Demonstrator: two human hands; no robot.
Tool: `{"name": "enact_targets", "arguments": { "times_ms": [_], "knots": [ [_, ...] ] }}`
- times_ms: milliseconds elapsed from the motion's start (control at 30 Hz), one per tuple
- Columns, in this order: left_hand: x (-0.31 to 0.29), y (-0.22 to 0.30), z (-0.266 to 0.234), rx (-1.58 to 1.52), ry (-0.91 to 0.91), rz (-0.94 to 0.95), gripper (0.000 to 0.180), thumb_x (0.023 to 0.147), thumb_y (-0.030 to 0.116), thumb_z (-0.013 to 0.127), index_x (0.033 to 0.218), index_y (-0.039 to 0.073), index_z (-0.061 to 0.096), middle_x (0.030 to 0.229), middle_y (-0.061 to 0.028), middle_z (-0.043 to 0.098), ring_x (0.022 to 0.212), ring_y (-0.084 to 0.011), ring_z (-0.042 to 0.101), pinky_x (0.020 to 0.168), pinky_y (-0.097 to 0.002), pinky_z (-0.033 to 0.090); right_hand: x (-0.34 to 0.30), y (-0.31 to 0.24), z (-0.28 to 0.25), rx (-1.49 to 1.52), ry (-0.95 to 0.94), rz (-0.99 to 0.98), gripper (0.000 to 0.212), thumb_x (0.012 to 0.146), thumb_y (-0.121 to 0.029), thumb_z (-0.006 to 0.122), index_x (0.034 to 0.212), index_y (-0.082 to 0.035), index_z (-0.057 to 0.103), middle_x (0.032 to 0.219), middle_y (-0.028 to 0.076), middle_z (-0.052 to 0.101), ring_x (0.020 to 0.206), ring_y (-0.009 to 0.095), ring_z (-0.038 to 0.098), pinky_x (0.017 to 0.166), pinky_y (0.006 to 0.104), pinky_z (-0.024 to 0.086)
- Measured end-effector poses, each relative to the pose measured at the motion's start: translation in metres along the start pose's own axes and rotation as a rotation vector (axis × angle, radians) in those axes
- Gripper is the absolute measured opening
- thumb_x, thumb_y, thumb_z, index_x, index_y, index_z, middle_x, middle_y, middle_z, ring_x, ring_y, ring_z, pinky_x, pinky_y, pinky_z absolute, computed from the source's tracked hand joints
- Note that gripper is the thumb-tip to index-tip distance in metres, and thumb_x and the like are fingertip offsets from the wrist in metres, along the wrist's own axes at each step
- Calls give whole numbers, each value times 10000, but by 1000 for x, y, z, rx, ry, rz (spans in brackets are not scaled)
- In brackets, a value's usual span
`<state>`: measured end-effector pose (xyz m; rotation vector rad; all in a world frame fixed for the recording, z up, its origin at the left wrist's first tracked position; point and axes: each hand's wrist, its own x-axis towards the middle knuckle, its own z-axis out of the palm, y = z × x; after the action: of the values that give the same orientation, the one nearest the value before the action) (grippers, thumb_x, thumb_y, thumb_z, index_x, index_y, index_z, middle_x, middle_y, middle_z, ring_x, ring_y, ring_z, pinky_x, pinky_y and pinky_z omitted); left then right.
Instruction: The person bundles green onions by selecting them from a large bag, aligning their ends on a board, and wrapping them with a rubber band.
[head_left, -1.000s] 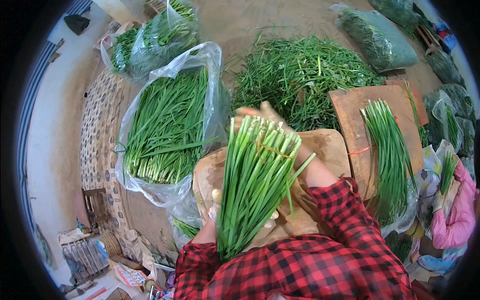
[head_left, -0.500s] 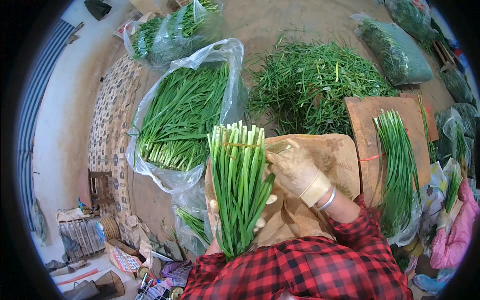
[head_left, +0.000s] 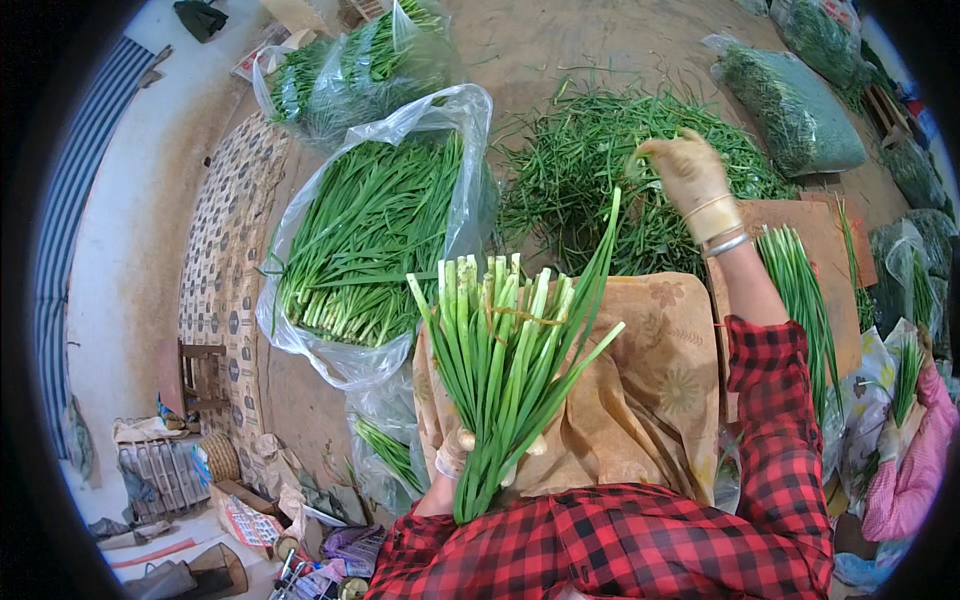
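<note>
A bundle of garlic chives (head_left: pixel 505 375) stands in front of me, pale cut ends up and leaves hanging toward my lap. A thin tan tie crosses it near the top, and several stalks stick out to the right. My gloved left hand (head_left: pixel 453 458) is wrapped round its lower part, mostly hidden behind the leaves. My gloved right hand (head_left: pixel 690 172) is raised above the loose heap of green leaves (head_left: pixel 590 150), fingers curled. A pale strand shows at its fingertips, too blurred to name.
A brown cloth (head_left: pixel 640 370) covers my lap. On the left lies an open clear plastic bag (head_left: pixel 290 340) packed with chives. More chives lie on a wooden board (head_left: pixel 735 225) at right. Filled bags (head_left: pixel 790 110) stand far right; a co-worker's pink sleeve (head_left: pixel 908 460) shows at the right edge.
My right hand has moved from beside the bundle up and away, over the leaf heap. The bundle has spread at the top, with stalks now splaying rightward.
</note>
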<state>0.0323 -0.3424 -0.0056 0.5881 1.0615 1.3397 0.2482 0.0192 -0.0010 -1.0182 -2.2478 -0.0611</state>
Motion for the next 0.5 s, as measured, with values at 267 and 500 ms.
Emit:
{"name": "enact_targets", "arguments": {
  "times_ms": [267,500],
  "knots": [
    [5,-4,-6,-1,66,51,680,696,339,727,1234,2,483,1166,-125,568,1018,-244,575,916,-357,442,-22,2,-5,1498,-779,1012,612,910,-507,472,1336,-72,412,1228,164,546,1091,265,555,922,371,460],
    [27,20,-14,9,116,158,709,681,326,741,1250,4,467,1179,-124,561,1031,-247,569,923,-361,438,-34,-123,-6,1893,-471,993,300,930,-322,501,1058,-58,567,1219,146,558,1142,240,532,941,388,451]
  ]
}}
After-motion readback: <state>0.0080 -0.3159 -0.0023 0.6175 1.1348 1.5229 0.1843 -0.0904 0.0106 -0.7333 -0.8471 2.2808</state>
